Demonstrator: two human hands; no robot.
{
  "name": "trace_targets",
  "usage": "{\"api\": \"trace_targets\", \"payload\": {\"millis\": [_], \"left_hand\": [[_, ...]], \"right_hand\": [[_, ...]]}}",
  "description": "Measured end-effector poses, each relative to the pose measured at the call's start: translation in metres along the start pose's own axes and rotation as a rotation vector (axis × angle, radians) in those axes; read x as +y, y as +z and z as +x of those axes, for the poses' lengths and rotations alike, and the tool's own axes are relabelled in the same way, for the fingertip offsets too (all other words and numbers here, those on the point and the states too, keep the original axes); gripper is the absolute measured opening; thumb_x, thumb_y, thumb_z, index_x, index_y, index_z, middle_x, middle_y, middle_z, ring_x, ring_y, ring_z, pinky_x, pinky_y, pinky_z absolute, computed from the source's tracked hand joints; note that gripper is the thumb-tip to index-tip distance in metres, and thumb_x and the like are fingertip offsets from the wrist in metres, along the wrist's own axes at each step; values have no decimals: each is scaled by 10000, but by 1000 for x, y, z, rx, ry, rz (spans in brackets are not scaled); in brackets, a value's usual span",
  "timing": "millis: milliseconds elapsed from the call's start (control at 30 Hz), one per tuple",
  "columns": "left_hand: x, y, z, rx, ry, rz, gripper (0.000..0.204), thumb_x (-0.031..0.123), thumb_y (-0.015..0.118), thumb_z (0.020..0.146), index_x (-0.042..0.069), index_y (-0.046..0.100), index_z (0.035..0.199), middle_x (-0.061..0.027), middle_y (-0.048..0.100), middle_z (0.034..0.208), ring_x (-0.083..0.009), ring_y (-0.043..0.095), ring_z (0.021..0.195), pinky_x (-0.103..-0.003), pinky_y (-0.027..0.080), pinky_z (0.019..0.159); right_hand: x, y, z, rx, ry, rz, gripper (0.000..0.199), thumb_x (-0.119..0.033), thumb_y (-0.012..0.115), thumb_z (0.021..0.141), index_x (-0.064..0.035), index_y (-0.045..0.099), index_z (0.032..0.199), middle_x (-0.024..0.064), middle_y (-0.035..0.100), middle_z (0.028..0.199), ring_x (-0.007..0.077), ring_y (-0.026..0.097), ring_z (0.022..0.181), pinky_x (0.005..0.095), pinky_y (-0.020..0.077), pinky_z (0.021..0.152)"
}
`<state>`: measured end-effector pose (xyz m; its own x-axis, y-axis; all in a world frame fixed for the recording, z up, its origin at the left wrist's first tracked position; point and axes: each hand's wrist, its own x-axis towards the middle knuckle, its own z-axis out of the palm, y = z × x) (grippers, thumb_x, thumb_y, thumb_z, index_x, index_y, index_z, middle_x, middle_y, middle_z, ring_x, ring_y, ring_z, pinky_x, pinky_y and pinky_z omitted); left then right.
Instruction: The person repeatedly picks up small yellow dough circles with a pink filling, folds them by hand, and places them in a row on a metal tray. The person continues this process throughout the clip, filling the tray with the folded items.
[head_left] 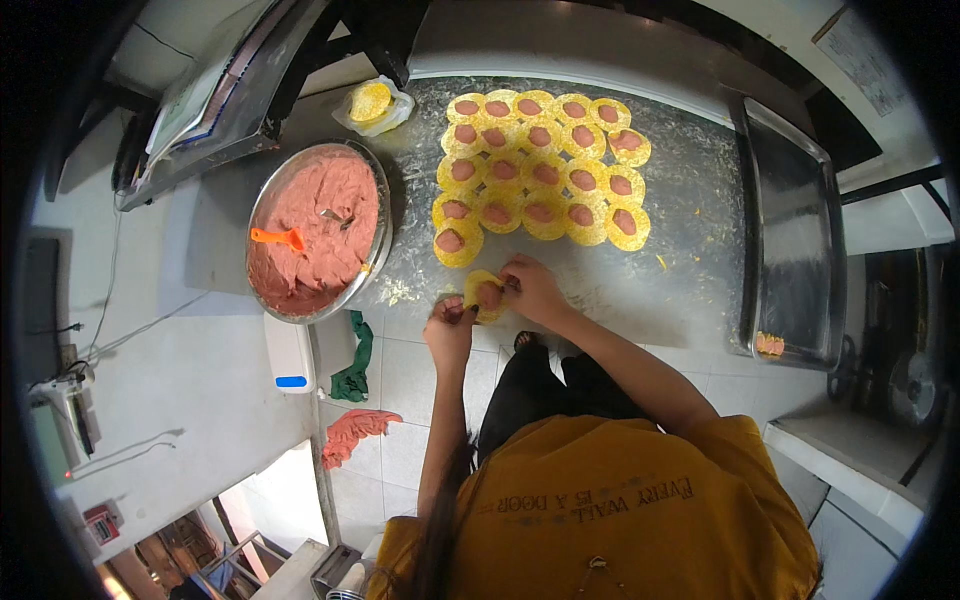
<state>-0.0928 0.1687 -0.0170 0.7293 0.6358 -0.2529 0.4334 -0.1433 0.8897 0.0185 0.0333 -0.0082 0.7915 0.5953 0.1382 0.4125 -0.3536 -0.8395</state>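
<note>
My left hand (450, 332) and my right hand (534, 290) pinch the edges of one round yellow dumpling wrapper (483, 282) just off the table's near edge. A lump of pink filling (489, 294) lies in the middle of it. Beyond my hands, rows of flat yellow wrappers (543, 228) cover the table, each topped with pink filling. To the left stands a big metal bowl (384, 222) of pink filling. An orange scoop (278, 238) and a metal utensil (338, 217) rest in the filling.
A stack of yellow wrappers (370, 101) sits on plastic at the far left of the floury dark table (690, 260). On the right is a metal tray (800, 230) with a few filled dumplings (770, 344) in its near corner. Below the bowl stands a white bin (291, 350).
</note>
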Motion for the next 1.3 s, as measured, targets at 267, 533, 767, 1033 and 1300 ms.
{"api": "trace_targets", "payload": {"millis": [267,533,767,1033,1300], "left_hand": [[18,28,2,-303,-257,-723,303,-11,507,820,-55,550,1117,-127,583,1045,-167,558,967,-272,485,789],[39,56,-3,-460,-134,-559,340,-73,533,784,-30,545,1121,-91,597,992,-145,575,890,-264,490,772],[52,83,-10,-483,-78,-604,189,-39,570,779,-9,557,965,-67,598,868,-119,583,776,-240,501,684],[78,108,-38,-511,-88,-674,192,-76,561,753,13,528,920,-58,580,831,-134,592,798,-251,514,676],[57,136,-30,-608,269,-132,160,-75,590,717,-20,571,866,-55,589,931,-155,616,821,-267,520,665]], "right_hand": [[20,-15,-29,127,372,682,267,82,490,763,2,612,988,141,631,835,172,617,761,295,489,686],[15,-42,-46,218,304,349,229,52,545,792,9,627,1001,64,661,861,129,607,774,283,491,696],[22,-68,-64,303,342,869,291,75,558,802,-8,579,1081,65,627,994,131,592,890,270,481,804],[19,-112,-90,262,328,661,362,146,564,746,-6,578,1074,40,584,1054,116,556,976,243,458,818],[56,-134,-102,203,291,136,337,124,594,681,-31,630,978,87,606,953,192,626,795,271,503,698]]}}
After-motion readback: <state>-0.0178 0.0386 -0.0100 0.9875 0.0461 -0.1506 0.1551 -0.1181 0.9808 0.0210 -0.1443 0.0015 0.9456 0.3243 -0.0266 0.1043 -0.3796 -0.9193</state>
